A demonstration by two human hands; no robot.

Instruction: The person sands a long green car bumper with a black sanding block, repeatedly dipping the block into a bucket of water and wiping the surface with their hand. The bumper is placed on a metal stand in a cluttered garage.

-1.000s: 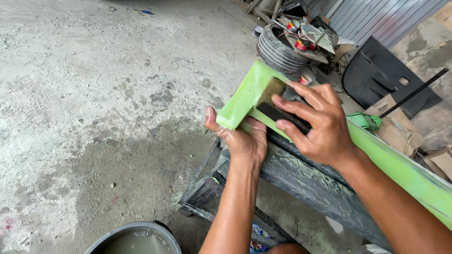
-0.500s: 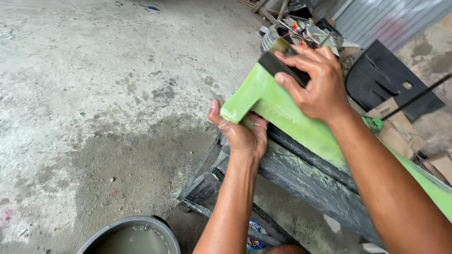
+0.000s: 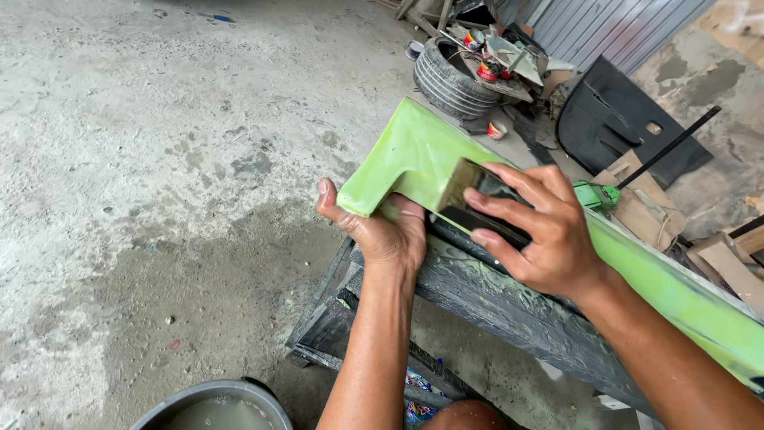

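Head view. Long bright-green panel (image 3: 414, 155) with an L-shaped end, lying across a dark, paint-spattered stand, the working surface (image 3: 493, 299), and running off toward the lower right. Left hand (image 3: 382, 231): under the L-shaped end, fingers curled up around its lower edge, gripping the panel. Right hand (image 3: 541, 227): flat on top of the panel, fingers spread and pressing down on a dark sanding block (image 3: 477, 203), which lies on the green face just right of the left hand.

Change from half a second earlier: the block and right hand have come back down the panel from near its far tip toward the left hand; the left hand has kept its grip.

Surroundings: grey bucket (image 3: 215, 406) of cloudy water on the concrete floor (image 3: 159, 159) at the bottom edge; tyre (image 3: 454, 80) with clutter beyond; black panel (image 3: 613, 119) by a corrugated wall.
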